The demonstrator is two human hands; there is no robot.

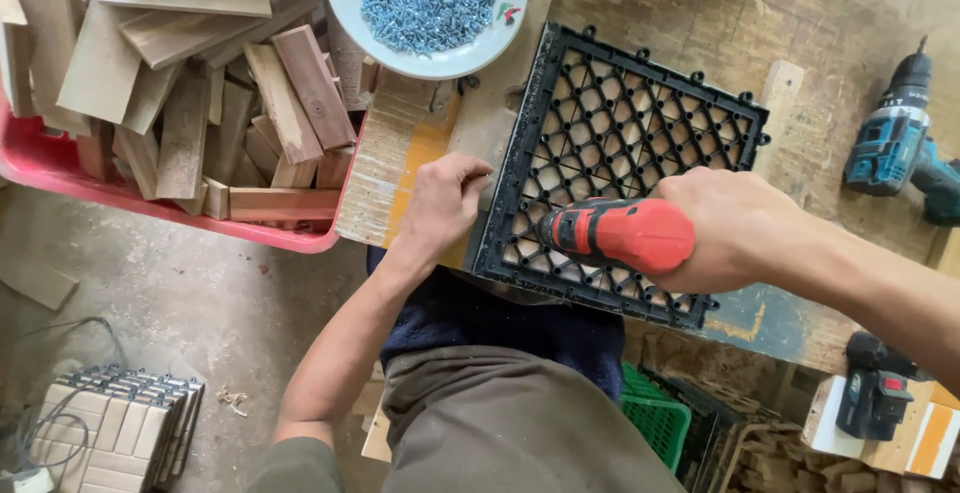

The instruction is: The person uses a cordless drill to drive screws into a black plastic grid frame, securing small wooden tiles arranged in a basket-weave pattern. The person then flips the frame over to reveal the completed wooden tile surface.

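Observation:
A black plastic grid tile [640, 123] lies upside down on a wooden workbench [400, 153], with wood slats showing through its holes. My right hand [735, 228] grips a red and black power screwdriver [620, 233] laid over the tile's near half, its tip hidden. My left hand [445, 198] rests at the tile's left edge, fingers curled against the frame and pinched together. Whether they hold a screw cannot be made out.
A white plate [470, 53] of several silvery screws sits at the bench's far edge. A red bin [60, 168] of wood offcuts stands left. A teal drill [900, 138] lies right, another tool [872, 388] lower right, finished tiles [125, 428] on the floor, a green crate [655, 418] below.

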